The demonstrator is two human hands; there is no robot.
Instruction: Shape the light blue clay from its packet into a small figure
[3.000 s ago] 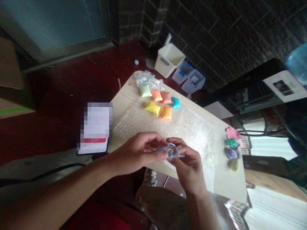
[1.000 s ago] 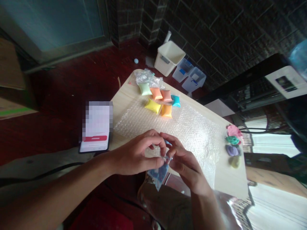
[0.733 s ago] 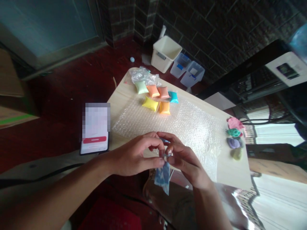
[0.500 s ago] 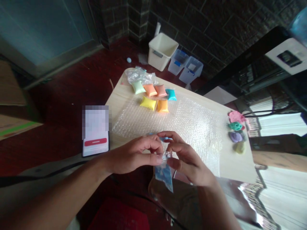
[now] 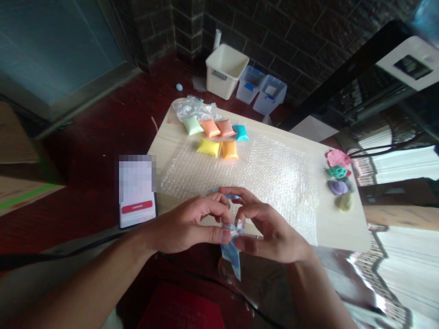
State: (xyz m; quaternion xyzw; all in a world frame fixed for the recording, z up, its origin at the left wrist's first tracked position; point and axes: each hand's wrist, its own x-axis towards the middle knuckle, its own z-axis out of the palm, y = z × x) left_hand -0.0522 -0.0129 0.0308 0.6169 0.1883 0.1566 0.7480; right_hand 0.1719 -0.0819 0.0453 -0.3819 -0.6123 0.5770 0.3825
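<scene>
Both hands pinch a small clear-and-blue plastic packet [image 5: 232,257] over the table's near edge. My left hand [image 5: 199,224] grips it from the left, thumb against fingertips. From the right, my right hand [image 5: 270,228] holds it between thumb and curled fingers. The packet's lower end hangs below the fingers, and a bit of blue shows beyond the fingertips; what lies between is hidden. Past the hands, bubble wrap [image 5: 267,169] covers the middle of the table. On it and behind it lie filled pouches: yellow [image 5: 208,147], amber [image 5: 229,149], pale green [image 5: 192,125], orange [image 5: 210,128], salmon [image 5: 225,128] and turquoise [image 5: 241,133].
Crumpled clear bags [image 5: 192,108] sit at the table's far left corner. Pink [image 5: 339,158], green [image 5: 337,171], purple [image 5: 338,186] and yellowish [image 5: 345,201] lumps line the right edge. A phone [image 5: 137,192] is at left. Bins [image 5: 224,73] stand on the floor beyond.
The hands stay pinched on the packet, fingers shifting slightly, and its hanging end has swung a little left. The whole view has tilted slightly.
</scene>
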